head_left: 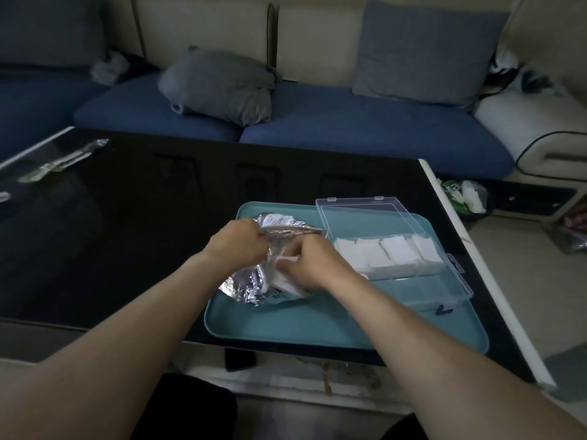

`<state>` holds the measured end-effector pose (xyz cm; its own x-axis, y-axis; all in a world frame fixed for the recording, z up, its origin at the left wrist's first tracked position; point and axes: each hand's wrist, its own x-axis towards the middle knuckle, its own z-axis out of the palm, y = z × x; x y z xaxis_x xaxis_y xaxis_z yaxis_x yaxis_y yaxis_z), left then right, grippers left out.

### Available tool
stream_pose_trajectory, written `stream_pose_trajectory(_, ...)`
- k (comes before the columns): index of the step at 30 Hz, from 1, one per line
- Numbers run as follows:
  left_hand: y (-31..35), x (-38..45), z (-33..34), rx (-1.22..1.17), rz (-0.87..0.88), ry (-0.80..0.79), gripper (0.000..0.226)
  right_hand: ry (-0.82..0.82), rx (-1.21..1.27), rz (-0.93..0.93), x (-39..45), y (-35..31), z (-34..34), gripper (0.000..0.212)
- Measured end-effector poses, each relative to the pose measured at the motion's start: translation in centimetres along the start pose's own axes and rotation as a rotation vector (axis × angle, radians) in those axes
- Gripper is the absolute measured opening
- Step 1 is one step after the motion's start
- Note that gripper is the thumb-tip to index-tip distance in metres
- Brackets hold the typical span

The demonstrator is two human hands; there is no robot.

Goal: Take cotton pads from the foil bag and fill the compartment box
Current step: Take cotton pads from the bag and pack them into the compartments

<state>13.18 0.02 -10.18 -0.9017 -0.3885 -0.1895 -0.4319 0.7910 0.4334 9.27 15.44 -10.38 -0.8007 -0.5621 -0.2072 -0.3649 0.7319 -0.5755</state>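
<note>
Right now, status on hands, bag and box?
Left hand grips crinkled silver foil bag mouth. Right hand pinches white cotton pads inside. Clear plastic compartment box: far row filled, near row empty. Nothing blocking.

We see open black tabletop (127,223) left of the teal tray (317,328), and bare tray floor along its near edge. On the right, the compartment box (413,281) and its raised clear lid (365,217) block the way.
</note>
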Motion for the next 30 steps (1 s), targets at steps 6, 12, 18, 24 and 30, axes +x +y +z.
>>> stream_pose_trajectory(6, -0.1, 0.0, 0.1, -0.055, -0.025, -0.001, 0.016, 0.036, -0.011, 0.094, -0.1, -1.0, 1.0, 0.027)
stream_pose_trajectory(12, -0.1, 0.1, 0.2, -0.105, -0.031, 0.034, 0.022, 0.039, 0.024, 0.131, -0.8, -1.6, 1.0, 0.028)
stream_pose_trajectory(18, -0.3, 0.4, 0.4, -0.081, -0.084, 0.042, 0.025, 0.152, 0.172, 0.138, -0.5, -0.9, -0.5, 0.02)
stream_pose_trajectory(24, 0.7, -0.4, 0.0, 0.052, -0.107, 0.101, 0.023, 0.298, 0.117, 0.033, -0.9, 0.0, -2.0, 0.034)
stream_pose_trajectory(30, 1.3, -0.4, 0.2, -0.01, -0.104, 0.033, 0.01, 0.065, -0.244, -0.013, -1.5, 0.0, -0.9, 0.04)
